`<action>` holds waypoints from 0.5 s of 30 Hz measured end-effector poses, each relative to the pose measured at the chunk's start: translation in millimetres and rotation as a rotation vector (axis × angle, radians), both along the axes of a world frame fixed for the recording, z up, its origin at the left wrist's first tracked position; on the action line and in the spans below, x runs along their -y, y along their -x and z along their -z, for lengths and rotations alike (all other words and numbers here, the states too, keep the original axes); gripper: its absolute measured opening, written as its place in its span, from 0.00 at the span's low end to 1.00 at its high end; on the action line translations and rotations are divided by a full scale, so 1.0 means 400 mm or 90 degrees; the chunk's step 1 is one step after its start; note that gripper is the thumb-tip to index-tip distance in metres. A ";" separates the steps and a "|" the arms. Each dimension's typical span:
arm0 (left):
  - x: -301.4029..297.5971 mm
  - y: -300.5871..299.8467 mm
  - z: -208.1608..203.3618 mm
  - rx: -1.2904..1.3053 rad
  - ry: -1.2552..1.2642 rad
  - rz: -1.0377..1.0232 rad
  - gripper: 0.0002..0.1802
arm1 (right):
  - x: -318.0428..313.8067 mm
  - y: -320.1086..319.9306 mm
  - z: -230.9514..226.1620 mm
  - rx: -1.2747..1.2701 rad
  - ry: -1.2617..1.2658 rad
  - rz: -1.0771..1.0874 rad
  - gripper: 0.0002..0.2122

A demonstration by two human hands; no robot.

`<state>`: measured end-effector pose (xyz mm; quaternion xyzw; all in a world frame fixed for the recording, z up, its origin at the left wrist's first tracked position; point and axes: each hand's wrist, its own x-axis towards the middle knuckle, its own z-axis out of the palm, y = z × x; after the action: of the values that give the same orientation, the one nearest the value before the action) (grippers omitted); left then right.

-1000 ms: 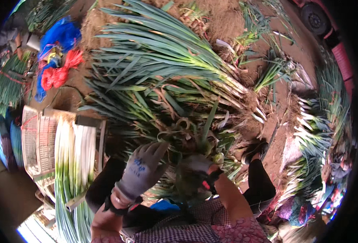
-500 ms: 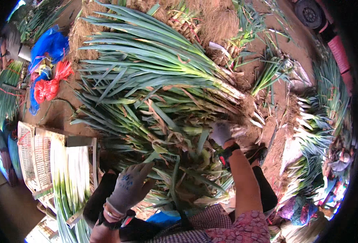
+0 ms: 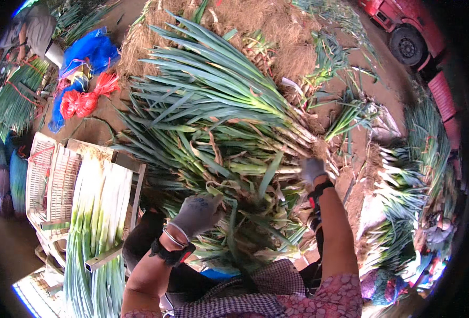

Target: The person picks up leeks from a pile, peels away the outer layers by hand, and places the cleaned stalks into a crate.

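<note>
My right hand, in a grey glove, is closed at the root end of a green onion stalk in the heap before me; its fingertips are partly hidden. My left hand, gloved too, hovers over the near leaves with its fingers slightly bent and apart, and I see nothing in it. Just beyond lies a big fan of long green onions, blue-green leaves to the left and roots to the right. Withered, peeled-off leaves litter the space between my arms.
At my left, trimmed green onions lie across a metal frame beside a pale plastic basket. Blue and red plastic bags lie farther off. Rows of green onions stretch along the right. A red vehicle's wheel shows at far right.
My right hand has moved a little right and away from me, toward the root ends. My left hand has shifted right and forward over the leaves. The whole view has turned slightly.
</note>
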<state>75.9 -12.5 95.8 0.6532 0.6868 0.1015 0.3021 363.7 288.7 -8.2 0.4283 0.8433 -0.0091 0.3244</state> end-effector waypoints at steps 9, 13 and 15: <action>-0.032 0.011 0.010 0.016 -0.029 -0.006 0.24 | -0.074 0.007 -0.336 -0.256 -0.300 -0.115 0.07; -0.120 -0.035 0.093 0.161 0.007 -0.015 0.24 | -0.001 0.056 -0.486 -0.368 -0.343 -0.165 0.07; -0.189 -0.079 0.116 0.812 0.199 -0.141 0.29 | 0.043 0.070 -0.526 -0.323 -0.337 -0.203 0.08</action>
<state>107.5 63.1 49.3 0.3391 0.4433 0.3981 0.7280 335.8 271.6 202.2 0.3449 0.9258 0.1537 -0.0187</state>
